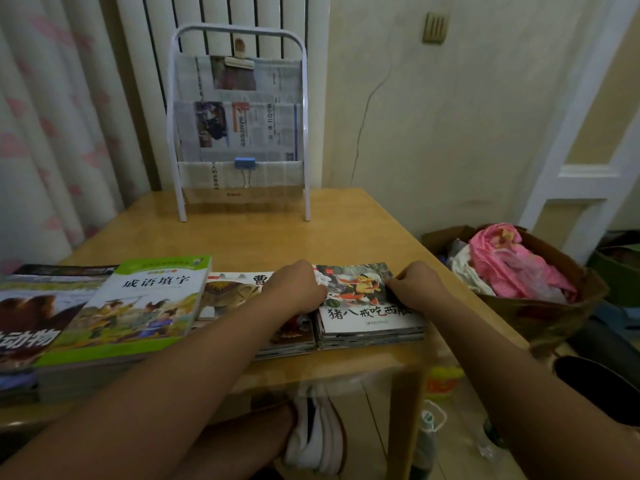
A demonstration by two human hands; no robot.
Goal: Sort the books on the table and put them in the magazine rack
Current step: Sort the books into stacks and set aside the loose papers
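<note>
Both hands rest on the rightmost stack of thin picture books (370, 317) at the near right part of the bench (346, 237). The left hand (296, 287) lies knuckles-up with its fingers curled down at the stack's left edge, in the seam beside the neighbouring pile; whether it actually pinches a cover cannot be told. The right hand (417, 287) has its fingers curled at the top book's right edge, thumb against the cover, seemingly gripping that edge.

Touching this stack on its left is a second stack of picture books (235, 299), partly hidden under the left forearm. Further left lies a green-bordered book (138, 306) on top of another pile, overlapping a large animal book (31, 317) at the frame's edge.

At the far side of the bench stands the white magazine rack (239, 123), upright, holding newspapers in its tiers, with a blue binder clip (245, 164) on the lower pocket.

To the right of the bench, on the floor, sits a brown box (554, 306) of pink cloth.
</note>
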